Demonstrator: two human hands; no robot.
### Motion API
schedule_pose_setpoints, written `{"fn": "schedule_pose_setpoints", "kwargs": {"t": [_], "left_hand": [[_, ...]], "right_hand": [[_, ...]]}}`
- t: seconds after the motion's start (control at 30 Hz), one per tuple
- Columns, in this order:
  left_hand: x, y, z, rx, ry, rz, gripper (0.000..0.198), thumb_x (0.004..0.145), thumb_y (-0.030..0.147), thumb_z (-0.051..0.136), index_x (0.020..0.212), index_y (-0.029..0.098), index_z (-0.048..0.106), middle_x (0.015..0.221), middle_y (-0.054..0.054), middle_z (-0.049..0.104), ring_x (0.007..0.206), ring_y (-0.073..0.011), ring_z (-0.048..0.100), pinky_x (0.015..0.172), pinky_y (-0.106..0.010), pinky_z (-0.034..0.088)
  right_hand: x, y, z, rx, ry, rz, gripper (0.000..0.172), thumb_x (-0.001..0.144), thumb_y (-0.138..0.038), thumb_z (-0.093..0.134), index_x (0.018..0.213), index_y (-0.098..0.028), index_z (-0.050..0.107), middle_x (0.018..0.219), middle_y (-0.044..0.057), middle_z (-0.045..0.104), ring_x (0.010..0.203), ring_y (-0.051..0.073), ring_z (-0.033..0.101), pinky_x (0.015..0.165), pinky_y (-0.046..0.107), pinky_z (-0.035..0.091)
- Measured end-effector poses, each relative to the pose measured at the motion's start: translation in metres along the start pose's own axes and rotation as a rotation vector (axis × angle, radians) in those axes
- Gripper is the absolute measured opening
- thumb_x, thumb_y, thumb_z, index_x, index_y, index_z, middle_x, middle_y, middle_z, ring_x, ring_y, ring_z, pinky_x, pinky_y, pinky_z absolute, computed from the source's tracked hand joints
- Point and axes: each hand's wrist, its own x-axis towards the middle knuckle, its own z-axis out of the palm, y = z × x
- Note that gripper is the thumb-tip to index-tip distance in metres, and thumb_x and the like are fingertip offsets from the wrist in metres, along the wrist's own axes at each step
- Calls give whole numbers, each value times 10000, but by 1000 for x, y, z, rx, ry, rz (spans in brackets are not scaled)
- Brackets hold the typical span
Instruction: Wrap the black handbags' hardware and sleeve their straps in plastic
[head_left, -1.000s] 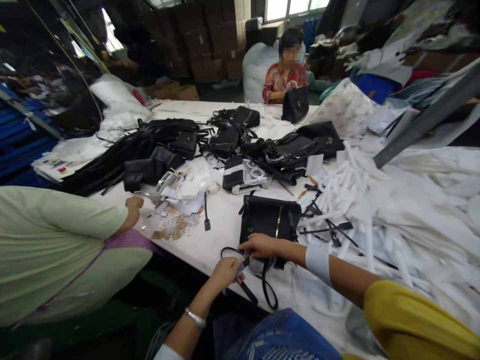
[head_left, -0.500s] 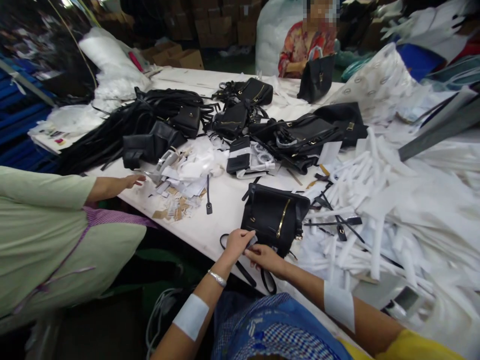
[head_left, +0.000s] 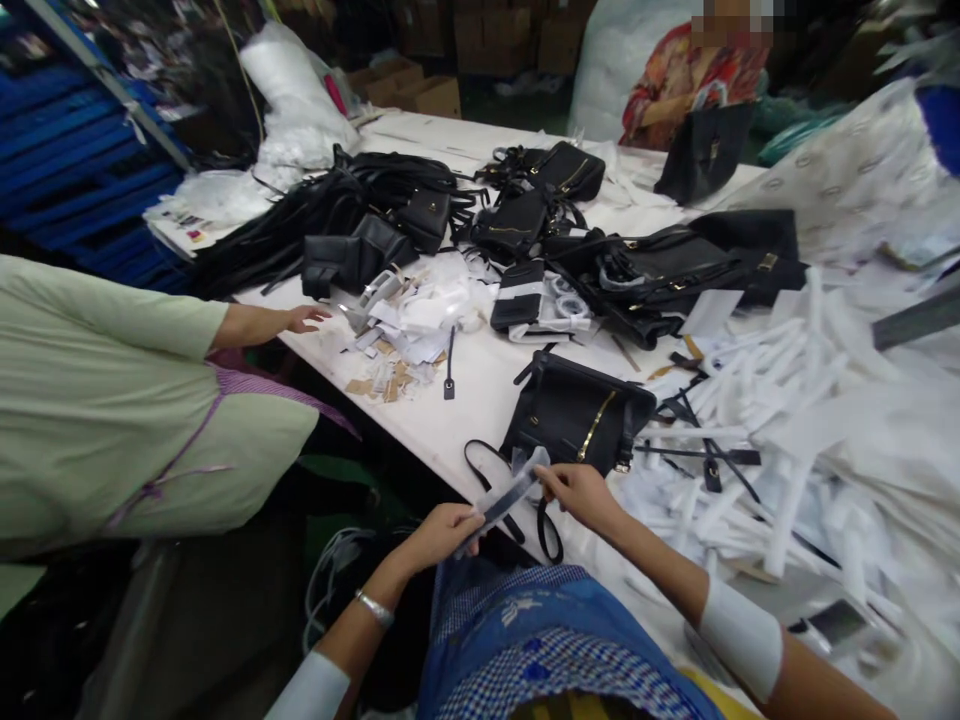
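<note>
A narrow strip of translucent plastic film point(head_left: 508, 497), with a dark band along it, is stretched slantwise between both hands. My left hand point(head_left: 444, 533) pinches its lower end near the table's front edge. The upper end is in the fingers of my right hand point(head_left: 583, 492), close to the bag. Just beyond lies a black bag point(head_left: 559, 408) on its back, its gold zipper point(head_left: 598, 425) facing up. A thin black strap point(head_left: 550, 532) loops down from the bag's side below my right hand.
White paper rolls and wrapping point(head_left: 795, 400) heap at the right. Several black bags point(head_left: 517, 222) and straps point(head_left: 300, 215) cover the far side. Paper scraps point(head_left: 405, 340) lie left of centre, near a co-worker's hand point(head_left: 307, 318). Another person point(head_left: 667, 85) handles a black bag opposite.
My hands were close together at the bag's lower corner; now they are apart, with the strip drawn out between them. My left hand has come nearer my body. The view has shifted.
</note>
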Motion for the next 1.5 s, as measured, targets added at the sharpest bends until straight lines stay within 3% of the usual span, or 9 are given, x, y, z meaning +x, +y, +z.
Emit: {"fn": "schedule_pose_setpoints", "kwargs": {"t": [0.1,0.17,0.3,0.5,0.63,0.77,0.93,1.3,1.5], "left_hand": [[-9,16,7,129,77,23,500,878,533,410,679,133,636,587,-17,637,538,-130,571,565,-219,405],[-15,31,9,160,113,88,499,891,517,395,692,135,647,598,-16,641,547,-125,578,576,-214,404],[-38,39,-1,37,-5,142,456,872,522,444,777,135,666,675,-29,675,617,-139,619,587,-207,428],[-83,-1,-18,-16,-54,81,405,843,498,518,745,131,660,692,-27,686,653,-142,627,608,-206,435],[-88,10,-5,236,147,117,348,864,433,512,726,160,679,671,-9,685,633,-130,610,592,-205,386],[-96,32,4,397,297,177,277,849,403,541,770,189,697,710,-9,696,648,-138,605,554,-214,338],[-121,16,2,141,111,188,317,871,404,504,780,157,680,720,-22,709,632,-126,636,562,-182,397],[-121,20,15,35,170,276,359,883,406,477,785,129,683,743,-49,716,652,-125,639,613,-191,436],[-108,34,23,76,174,247,295,870,322,477,753,133,669,703,-40,701,619,-121,620,571,-187,408]], "right_hand": [[-14,-36,4,-327,30,-459,366,912,-479,456,1031,-189,645,1061,119,655,1004,243,581,895,371,421],[-18,-55,10,-383,-207,-620,343,909,-445,481,1110,-201,614,1101,111,652,1027,240,579,903,368,416],[-13,-54,0,-425,-594,-514,341,949,-405,399,862,-186,645,720,39,681,652,159,615,637,249,434],[-4,-34,-43,-552,-536,-352,387,907,-474,444,1055,-190,661,894,84,713,785,215,653,736,291,466],[-25,-67,-6,-456,-533,-517,636,843,-543,535,1375,-206,447,1326,129,544,1166,288,525,973,376,399],[-41,-92,37,-406,-747,-450,358,913,-414,449,1080,-167,648,884,86,712,752,197,654,692,271,479],[-46,-97,25,-456,-739,-390,345,927,-391,426,897,-152,672,656,42,663,562,144,589,535,215,392],[-55,-113,30,-491,-717,-452,423,911,-313,462,1297,-161,544,656,49,687,625,170,634,613,225,415],[-62,-123,33,-390,-805,-464,326,907,-325,479,1160,-174,620,687,35,684,589,146,611,580,210,409]]}}
